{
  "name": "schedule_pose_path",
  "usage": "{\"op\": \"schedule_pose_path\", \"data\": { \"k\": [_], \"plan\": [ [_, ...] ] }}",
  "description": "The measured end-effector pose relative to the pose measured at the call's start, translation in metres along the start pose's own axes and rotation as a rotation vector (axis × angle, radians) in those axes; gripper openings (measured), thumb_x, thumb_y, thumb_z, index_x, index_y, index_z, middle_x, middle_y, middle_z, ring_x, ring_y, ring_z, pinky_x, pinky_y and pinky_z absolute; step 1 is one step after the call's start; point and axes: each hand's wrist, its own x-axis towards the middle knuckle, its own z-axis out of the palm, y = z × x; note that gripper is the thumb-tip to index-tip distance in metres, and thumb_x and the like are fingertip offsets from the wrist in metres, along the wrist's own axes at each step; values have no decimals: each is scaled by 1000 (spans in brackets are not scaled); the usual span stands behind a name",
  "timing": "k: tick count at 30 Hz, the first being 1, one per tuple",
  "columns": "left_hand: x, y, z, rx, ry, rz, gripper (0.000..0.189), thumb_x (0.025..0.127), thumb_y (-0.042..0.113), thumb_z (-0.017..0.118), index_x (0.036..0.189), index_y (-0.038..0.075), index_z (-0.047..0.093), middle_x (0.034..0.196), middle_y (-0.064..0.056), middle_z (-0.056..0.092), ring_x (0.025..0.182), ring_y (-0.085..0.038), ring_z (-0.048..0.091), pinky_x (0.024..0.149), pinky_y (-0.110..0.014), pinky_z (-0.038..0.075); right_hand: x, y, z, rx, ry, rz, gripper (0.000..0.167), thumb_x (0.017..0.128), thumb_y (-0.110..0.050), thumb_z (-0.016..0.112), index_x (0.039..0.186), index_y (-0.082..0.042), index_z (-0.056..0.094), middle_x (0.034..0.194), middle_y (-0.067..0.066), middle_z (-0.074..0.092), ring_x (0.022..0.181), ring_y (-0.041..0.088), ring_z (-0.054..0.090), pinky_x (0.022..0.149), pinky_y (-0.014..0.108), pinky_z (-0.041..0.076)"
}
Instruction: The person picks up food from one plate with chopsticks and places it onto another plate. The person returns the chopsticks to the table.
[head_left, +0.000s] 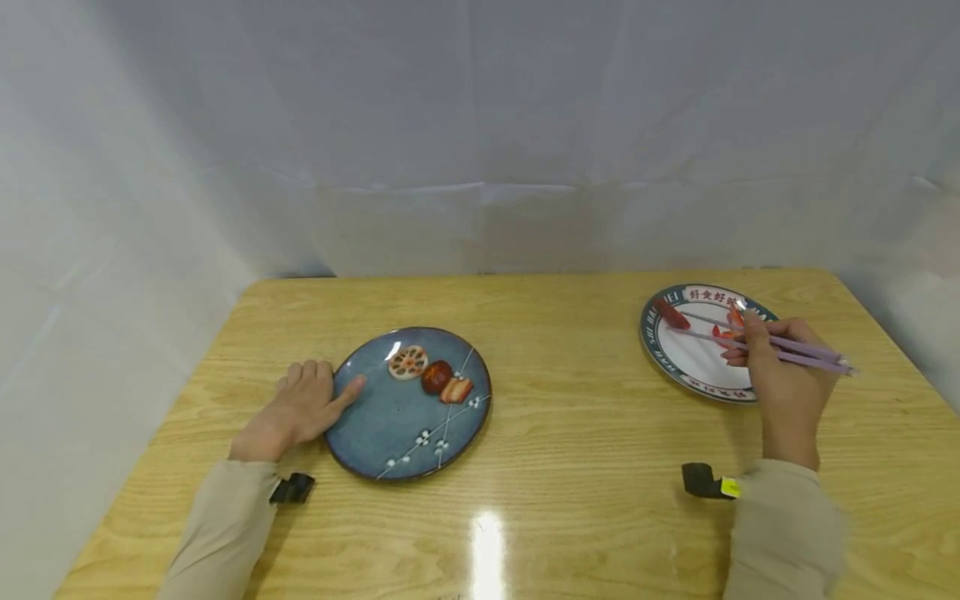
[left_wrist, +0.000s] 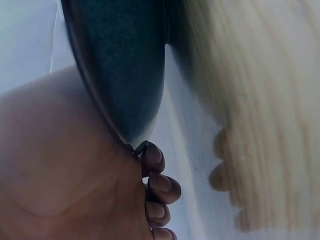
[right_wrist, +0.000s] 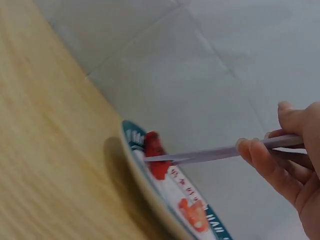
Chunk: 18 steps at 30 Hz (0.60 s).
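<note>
At the left, my left hand holds the edge of a blue-grey plate, thumb over the rim; in the left wrist view, fingertips show right beside the plate's underside. On this plate lie a lotus root slice, a round dark red-brown piece and a striped meat-like slice. My right hand grips lilac chopsticks over a white plate with a green rim. Their tips reach a dark red piece of food near its left rim.
Orange-red, shrimp-like food also lies on the white plate, partly behind the right hand in the head view. Both plates stand on a wooden table. Pale sheeting hangs behind and beside it.
</note>
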Motion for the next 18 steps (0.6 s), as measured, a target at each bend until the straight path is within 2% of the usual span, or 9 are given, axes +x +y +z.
{"op": "schedule_pose_path", "data": {
  "k": [2,4,7,11,12,14,18],
  "plan": [
    [0,0,0,0,-1,1,65,101,53,35,102,-11,46,99,-27,47,94,-43,41,85,-58,32,-1,5,4,-58,-42,16,33,87,-20,71,79,10,61,66,0,69,49,8,64,50,19,50],
    [0,0,0,0,1,1,65,101,53,36,102,-11,46,98,-27,47,93,-42,41,85,-58,32,-3,10,7,-135,-58,-6,38,89,-25,69,82,12,62,67,-3,69,52,6,65,53,18,50],
    [0,0,0,-1,4,3,65,101,53,35,102,-11,46,100,-28,48,95,-44,42,86,-59,32,-3,19,11,-153,-33,-67,36,94,-27,62,84,8,67,69,-7,69,54,4,65,54,18,50],
    [0,0,0,0,6,4,65,101,53,35,102,-11,47,102,-30,49,99,-46,42,87,-60,32,-3,25,12,-28,31,-98,27,97,-24,58,83,-3,70,69,-4,69,54,6,66,52,19,50],
    [1,0,0,1,5,4,66,101,53,35,103,-11,47,103,-30,49,99,-47,42,88,-60,32,-3,26,11,3,50,-98,28,97,-23,58,82,-3,70,68,-2,69,53,7,66,51,19,50],
    [1,-1,1,0,3,2,66,101,54,34,103,-11,47,103,-30,49,99,-47,42,88,-60,32,-2,26,11,94,87,-80,27,97,-20,58,79,-4,70,67,2,69,53,10,67,50,21,50],
    [1,-1,1,0,3,-1,65,101,54,35,102,-10,47,103,-30,49,98,-47,42,87,-60,32,1,24,8,206,194,-16,28,96,-16,59,75,-1,70,64,5,68,51,13,67,48,23,50]
  ]
}}
